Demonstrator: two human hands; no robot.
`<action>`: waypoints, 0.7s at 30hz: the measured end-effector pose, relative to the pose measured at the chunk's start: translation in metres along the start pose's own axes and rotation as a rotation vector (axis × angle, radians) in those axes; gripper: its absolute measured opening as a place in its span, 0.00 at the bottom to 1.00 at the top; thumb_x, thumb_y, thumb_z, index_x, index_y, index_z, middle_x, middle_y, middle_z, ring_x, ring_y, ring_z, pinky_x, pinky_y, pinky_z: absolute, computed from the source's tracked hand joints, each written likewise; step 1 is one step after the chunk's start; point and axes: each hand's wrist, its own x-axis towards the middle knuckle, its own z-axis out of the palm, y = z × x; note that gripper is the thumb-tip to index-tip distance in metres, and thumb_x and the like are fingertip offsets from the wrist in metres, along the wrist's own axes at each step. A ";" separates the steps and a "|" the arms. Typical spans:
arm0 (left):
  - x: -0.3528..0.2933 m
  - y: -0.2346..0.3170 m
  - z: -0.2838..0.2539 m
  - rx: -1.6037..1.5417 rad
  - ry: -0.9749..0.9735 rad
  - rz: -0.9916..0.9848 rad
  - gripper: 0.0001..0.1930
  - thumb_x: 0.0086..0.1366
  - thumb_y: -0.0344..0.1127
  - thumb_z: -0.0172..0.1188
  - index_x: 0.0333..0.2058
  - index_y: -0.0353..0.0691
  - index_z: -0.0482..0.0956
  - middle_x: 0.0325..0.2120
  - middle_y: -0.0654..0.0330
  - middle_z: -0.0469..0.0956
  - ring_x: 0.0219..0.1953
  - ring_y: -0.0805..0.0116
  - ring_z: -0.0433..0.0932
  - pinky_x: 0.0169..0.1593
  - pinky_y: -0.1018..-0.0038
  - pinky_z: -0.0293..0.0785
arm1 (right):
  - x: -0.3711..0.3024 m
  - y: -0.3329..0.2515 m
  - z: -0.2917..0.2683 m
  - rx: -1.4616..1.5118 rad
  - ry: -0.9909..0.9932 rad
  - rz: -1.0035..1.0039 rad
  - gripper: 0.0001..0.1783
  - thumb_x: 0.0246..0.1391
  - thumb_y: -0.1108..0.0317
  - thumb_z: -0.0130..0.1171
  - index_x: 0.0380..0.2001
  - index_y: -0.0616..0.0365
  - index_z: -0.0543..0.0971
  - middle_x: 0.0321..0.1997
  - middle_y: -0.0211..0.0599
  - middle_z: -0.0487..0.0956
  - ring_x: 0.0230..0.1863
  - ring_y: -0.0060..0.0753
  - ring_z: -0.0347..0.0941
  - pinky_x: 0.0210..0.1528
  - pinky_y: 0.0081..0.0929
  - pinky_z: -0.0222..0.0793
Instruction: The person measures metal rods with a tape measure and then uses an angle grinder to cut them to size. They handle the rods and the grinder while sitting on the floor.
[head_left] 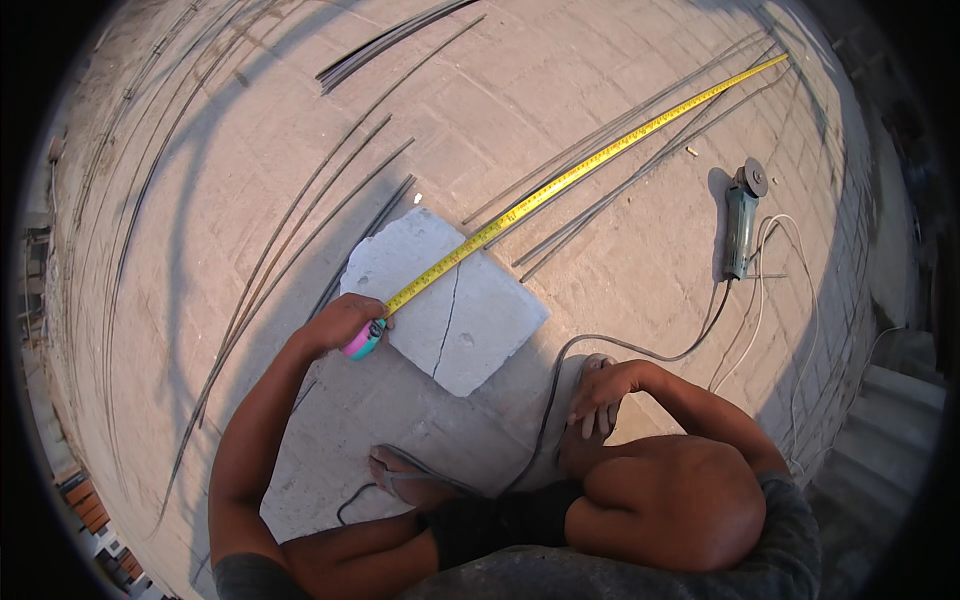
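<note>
My left hand (350,318) is closed round a pink and teal tape measure (364,340) at the slab's left corner. Its long yellow blade (570,178) is drawn out across the slab and over several thin metal rods toward the far right. The pale concrete slab (480,325) lies flat, with a dark crack running across it. My right hand (605,388) rests on my right foot, its fingers stretched downward and holding nothing.
An angle grinder (740,225) with a disc lies to the right, its dark cable (640,350) curving past my foot. More metal rods lie on the left (290,240) and at the far side (385,45). Steps (890,420) stand at the right edge.
</note>
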 end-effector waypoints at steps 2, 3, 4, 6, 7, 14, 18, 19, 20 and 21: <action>0.009 0.003 -0.002 -0.009 -0.033 0.017 0.21 0.72 0.46 0.49 0.37 0.35 0.86 0.36 0.55 0.83 0.39 0.66 0.78 0.53 0.70 0.72 | 0.026 0.042 -0.019 0.079 -0.070 -0.056 0.26 0.73 0.51 0.48 0.65 0.53 0.74 0.55 0.34 0.86 0.47 0.29 0.87 0.44 0.24 0.85; 0.010 0.004 -0.002 -0.020 -0.038 0.010 0.21 0.72 0.46 0.50 0.37 0.35 0.86 0.36 0.54 0.83 0.39 0.66 0.78 0.53 0.70 0.72 | 0.029 0.044 -0.020 0.087 -0.081 -0.062 0.26 0.73 0.51 0.47 0.66 0.53 0.73 0.56 0.34 0.86 0.47 0.29 0.86 0.44 0.24 0.85; 0.004 0.000 -0.002 -0.039 -0.032 -0.015 0.21 0.72 0.46 0.50 0.37 0.35 0.87 0.36 0.54 0.83 0.40 0.66 0.78 0.53 0.70 0.72 | 0.013 0.013 -0.010 0.031 -0.048 -0.023 0.26 0.74 0.52 0.46 0.67 0.53 0.72 0.56 0.34 0.86 0.48 0.31 0.86 0.45 0.25 0.85; 0.003 -0.001 -0.002 -0.047 -0.027 -0.018 0.21 0.72 0.45 0.50 0.37 0.34 0.86 0.35 0.54 0.83 0.38 0.67 0.79 0.51 0.70 0.74 | -0.002 -0.007 -0.001 -0.009 0.008 0.013 0.27 0.74 0.52 0.44 0.68 0.54 0.70 0.57 0.35 0.85 0.49 0.34 0.86 0.45 0.27 0.86; 0.005 -0.002 -0.001 -0.041 -0.025 -0.008 0.21 0.73 0.44 0.50 0.37 0.34 0.85 0.34 0.54 0.82 0.36 0.67 0.81 0.48 0.70 0.77 | -0.004 -0.007 0.000 0.002 0.017 0.012 0.27 0.74 0.53 0.43 0.68 0.55 0.70 0.57 0.36 0.85 0.49 0.36 0.86 0.45 0.28 0.86; 0.011 0.000 -0.002 -0.008 -0.024 -0.017 0.20 0.73 0.44 0.50 0.37 0.33 0.85 0.32 0.55 0.82 0.32 0.67 0.83 0.42 0.70 0.80 | -0.015 -0.010 0.003 0.049 0.022 -0.015 0.28 0.74 0.55 0.43 0.69 0.57 0.68 0.56 0.44 0.85 0.48 0.42 0.86 0.47 0.32 0.86; 0.009 -0.001 -0.002 -0.018 -0.016 -0.021 0.20 0.73 0.43 0.50 0.37 0.33 0.85 0.31 0.56 0.82 0.31 0.67 0.83 0.41 0.70 0.80 | -0.020 -0.017 0.005 0.090 0.042 -0.019 0.25 0.75 0.59 0.45 0.68 0.62 0.69 0.53 0.53 0.85 0.47 0.46 0.87 0.48 0.35 0.86; 0.009 -0.004 -0.003 -0.023 -0.018 -0.012 0.20 0.73 0.44 0.50 0.37 0.33 0.85 0.31 0.56 0.82 0.31 0.67 0.83 0.41 0.70 0.80 | -0.019 -0.019 0.005 0.087 0.045 -0.012 0.25 0.75 0.59 0.45 0.68 0.61 0.69 0.53 0.53 0.85 0.47 0.46 0.87 0.48 0.35 0.86; 0.009 -0.007 -0.003 -0.027 -0.020 -0.003 0.20 0.73 0.44 0.50 0.37 0.33 0.85 0.31 0.56 0.83 0.31 0.68 0.83 0.41 0.70 0.80 | -0.019 -0.020 0.006 0.084 0.049 -0.006 0.26 0.75 0.59 0.45 0.68 0.61 0.69 0.53 0.53 0.85 0.47 0.46 0.87 0.48 0.35 0.86; 0.009 -0.006 -0.003 -0.033 -0.016 -0.006 0.20 0.73 0.43 0.50 0.37 0.33 0.85 0.31 0.56 0.83 0.31 0.68 0.83 0.41 0.70 0.80 | -0.019 -0.020 0.006 0.087 0.051 -0.001 0.26 0.75 0.58 0.45 0.68 0.61 0.69 0.53 0.53 0.85 0.47 0.46 0.87 0.48 0.35 0.85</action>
